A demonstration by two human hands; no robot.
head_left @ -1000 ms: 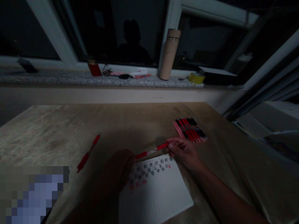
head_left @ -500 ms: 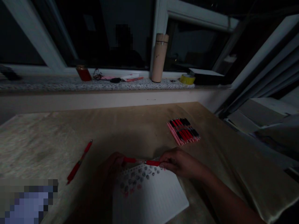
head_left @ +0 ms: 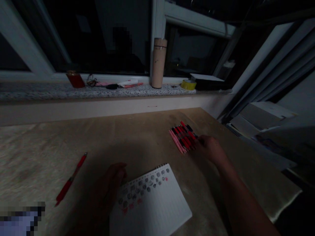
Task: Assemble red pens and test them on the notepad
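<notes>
My right hand (head_left: 209,146) has its fingers closed on a red pen (head_left: 189,131), which slants across the right part of a row of pens. That row of red, black and pink pens (head_left: 179,139) lies side by side on the table. My left hand (head_left: 115,173) rests at the upper left edge of a spiral notebook (head_left: 157,206), dim in shadow, its fingers loosely bent and no pen visible in them. Dark and red scribbled marks run along the top of the notebook's lined page. Another red pen (head_left: 71,178) lies alone to the left.
Behind the table (head_left: 118,134), a speckled sill (head_left: 137,92) bears a tan flask (head_left: 159,64), yellow tape (head_left: 188,85), a jar of red contents (head_left: 75,79) and small items. White boxes (head_left: 263,114) stand at the right. A blurred-out patch covers the lower left corner.
My right hand has carried the red pen from above the notebook to the pen row, up and to the right. My left hand has let go of the pen. The view has shifted slightly.
</notes>
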